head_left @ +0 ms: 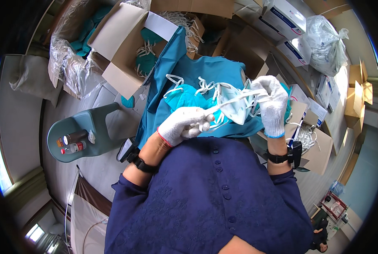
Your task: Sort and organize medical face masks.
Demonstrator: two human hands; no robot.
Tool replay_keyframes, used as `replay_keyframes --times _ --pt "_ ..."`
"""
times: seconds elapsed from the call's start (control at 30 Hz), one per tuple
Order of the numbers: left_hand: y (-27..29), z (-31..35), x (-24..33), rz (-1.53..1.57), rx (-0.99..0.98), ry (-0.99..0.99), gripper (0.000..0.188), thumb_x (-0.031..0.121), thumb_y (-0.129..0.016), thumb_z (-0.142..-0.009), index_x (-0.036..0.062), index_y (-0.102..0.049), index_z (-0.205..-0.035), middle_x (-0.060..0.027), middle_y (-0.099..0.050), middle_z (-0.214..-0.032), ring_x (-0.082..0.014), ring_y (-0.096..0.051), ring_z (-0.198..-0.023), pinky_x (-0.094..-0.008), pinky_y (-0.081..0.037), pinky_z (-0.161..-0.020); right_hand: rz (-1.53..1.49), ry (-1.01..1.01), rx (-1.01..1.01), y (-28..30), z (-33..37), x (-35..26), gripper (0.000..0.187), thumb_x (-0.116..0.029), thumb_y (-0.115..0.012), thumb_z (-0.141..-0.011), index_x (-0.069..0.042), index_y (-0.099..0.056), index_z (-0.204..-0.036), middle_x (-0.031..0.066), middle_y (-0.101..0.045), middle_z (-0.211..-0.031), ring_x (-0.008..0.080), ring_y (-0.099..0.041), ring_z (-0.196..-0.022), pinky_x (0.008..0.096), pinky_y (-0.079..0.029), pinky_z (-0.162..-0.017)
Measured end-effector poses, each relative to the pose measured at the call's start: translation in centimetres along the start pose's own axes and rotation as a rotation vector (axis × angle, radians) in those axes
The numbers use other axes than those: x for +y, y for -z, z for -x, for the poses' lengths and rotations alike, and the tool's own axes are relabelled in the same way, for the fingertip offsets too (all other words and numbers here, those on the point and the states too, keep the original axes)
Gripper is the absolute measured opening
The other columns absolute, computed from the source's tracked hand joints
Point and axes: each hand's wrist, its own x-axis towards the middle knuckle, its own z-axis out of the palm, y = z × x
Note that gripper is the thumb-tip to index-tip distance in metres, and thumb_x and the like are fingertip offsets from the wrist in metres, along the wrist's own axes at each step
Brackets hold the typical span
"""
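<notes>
A cup-shaped face mask (232, 106) hangs between my gloved hands, its pale inner side showing. One of its white straps (239, 100) runs taut from hand to hand. My left hand (184, 125), in a white knit glove, pinches the strap's left end. Higher up on the right, my right hand (272, 101), gloved too, is closed on the strap's other end. Just behind lie more teal masks (184, 98) with loose white straps, on a blue cloth (159, 99) spread before me. My fingertips partly hide the strap ends.
Open cardboard boxes (121, 40) holding masks and straps stand at the back. At left is a grey-green stool (98, 116) with bottles on it. White boxes (284, 19) and a clear plastic bag (326, 44) sit back right. Another person (320, 230) shows at lower right.
</notes>
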Motion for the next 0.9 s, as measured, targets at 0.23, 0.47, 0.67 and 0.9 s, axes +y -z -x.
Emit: replay_keyframes --times 0.23,0.47,0.67,0.9 --pt "-0.8 -1.5 -1.7 0.110 0.022 0.092 0.019 0.016 -0.059 -0.092 0.0003 -0.058 -0.102 -0.0048 -0.060 -0.084 -0.0031 -0.048 -0.056 -0.0143 -0.031 -0.040 -0.474 -0.114 -0.103 -0.3 0.8 -0.2 0.045 -0.047 -0.056 -0.096 -0.003 -0.066 -0.097 0.0029 -0.067 -0.081 0.0041 -0.055 -0.064 0.0175 -0.038 -0.052" --pt "-0.8 -2.0 -1.5 0.298 0.221 0.129 0.024 -0.003 -0.052 -0.089 -0.0020 -0.053 -0.113 -0.0122 -0.064 -0.102 -0.0078 -0.058 -0.066 -0.0145 -0.033 -0.041 -0.687 -0.277 -0.098 0.3 1.0 -0.5 0.060 -0.054 -0.043 -0.099 0.002 -0.063 -0.091 0.0101 -0.068 -0.078 0.0069 -0.055 -0.055 0.0175 -0.038 -0.046" --pt "1.5 -0.9 -1.6 0.357 0.422 -0.052 0.018 0.011 -0.061 -0.092 0.0040 -0.058 -0.108 -0.0055 -0.061 -0.097 -0.0107 -0.060 -0.077 -0.0213 -0.049 -0.065 -1.007 -0.240 -0.189 1.7 0.8 2.7 0.052 -0.051 -0.045 -0.099 -0.004 -0.054 -0.079 0.0023 -0.046 -0.056 0.0098 -0.041 -0.045 0.0238 -0.030 -0.038" --pt "6.4 0.3 -2.7 0.529 0.603 -0.028 0.010 0.013 -0.056 -0.095 0.0033 -0.054 -0.096 -0.0065 -0.056 -0.092 -0.0174 -0.059 -0.083 -0.0263 -0.052 -0.067 -0.934 -0.424 0.032 0.7 1.6 3.5 0.035 -0.039 -0.051 -0.100 -0.011 -0.057 -0.081 -0.0015 -0.052 -0.063 0.0063 -0.046 -0.049 0.0212 -0.035 -0.042"
